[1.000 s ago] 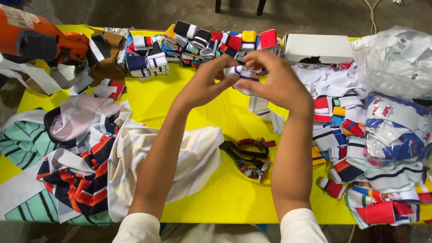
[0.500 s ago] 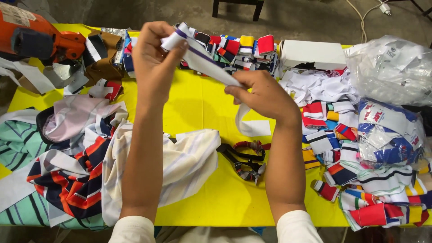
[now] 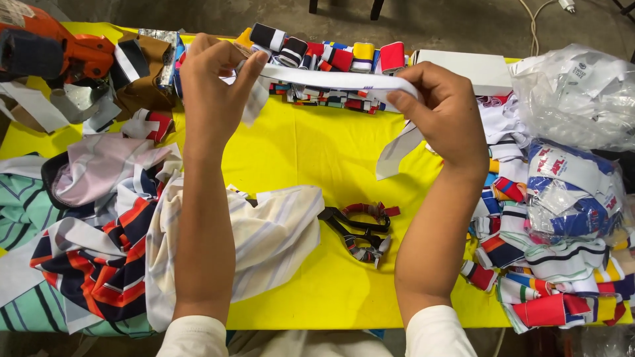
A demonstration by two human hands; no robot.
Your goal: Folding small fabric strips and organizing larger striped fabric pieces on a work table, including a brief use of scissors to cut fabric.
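We log the yellow cloth-covered table [image 3: 317,152], bare only below the fingers, between our two forearms. Left of our left fingers lies the heap of striped cotton garment pieces [image 3: 99,244], navy, red, white and green, with a cream pinstriped panel running under the left forearm. Right of our right fingers sits the pile of striped knit collar strips [image 3: 549,264], several bagged in clear film, and above it the crumpled clear plastic bag [image 3: 575,92]. Beyond the left fingers, at the far left corner, rests the orange hand-held power tool [image 3: 53,46]. Just behind both sets of fingers runs the row of rolled striped knit bands [image 3: 331,59], black, red, yellow and white, and just beyond the right fingers a white cardboard box [image 3: 463,66].

Our left hand [image 3: 215,92] is closed in a pinch, thumb against forefinger, on one end of the long white knit fabric strip [image 3: 331,79]. Our right hand [image 3: 450,116] is curled over the other end, fingers closed on it. The strip is held taut and nearly level between the two hands, raised above the table in front of the rolled bands; a loose tail hangs below the right fingers, a shorter one below the left.

Below the fingers, between the forearms, a small black-handled tool wrapped in red striped trim [image 3: 360,228] lies on the yellow cloth.
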